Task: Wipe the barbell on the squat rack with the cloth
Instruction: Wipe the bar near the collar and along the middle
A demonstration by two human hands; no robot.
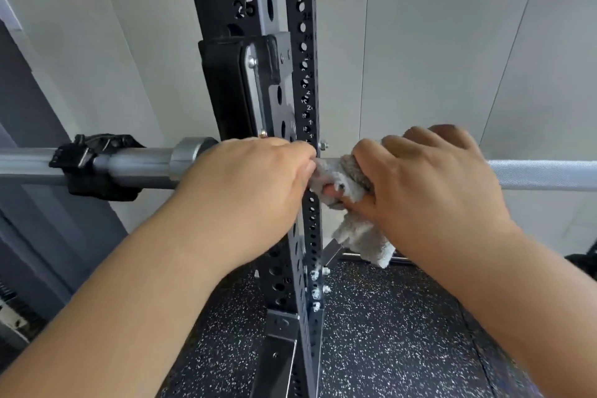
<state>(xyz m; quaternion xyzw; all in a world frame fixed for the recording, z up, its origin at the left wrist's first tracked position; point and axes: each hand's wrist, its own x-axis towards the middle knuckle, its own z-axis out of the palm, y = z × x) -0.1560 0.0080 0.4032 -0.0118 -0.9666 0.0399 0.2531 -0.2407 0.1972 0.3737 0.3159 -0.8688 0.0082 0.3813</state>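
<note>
Wrapping the barbell at frame centre, the grey cloth is gripped by the curled right hand; its left edge is pinched by the left hand, just beside.

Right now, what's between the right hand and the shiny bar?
The grey cloth, seen in the head view. The right hand grips it around the barbell, and its loose end hangs below.
</note>
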